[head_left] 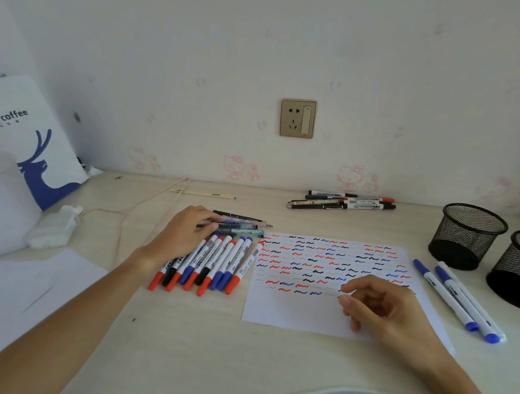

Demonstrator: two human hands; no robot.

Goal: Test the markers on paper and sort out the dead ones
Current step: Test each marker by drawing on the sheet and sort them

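A white test sheet (294, 310) covered in red, blue and black squiggles lies on the desk. Left of it is a row of several capped markers (214, 264) with red, blue and black caps, and a few dark pens (244, 225) lie just behind them. My left hand (182, 234) rests on the top of that row, fingertips touching the dark pens; whether it grips one is unclear. My right hand (377, 303) hovers over the sheet's right part, fingers loosely curled and empty. Two blue-capped markers (457, 298) lie right of the sheet.
Another group of markers and pens (344, 201) lies by the wall. Two black mesh cups (468, 236) stand at the right. A white bag with a blue deer (41, 138), crumpled tissue (56, 225), a thin cord (147, 201) and loose paper (30, 288) occupy the left.
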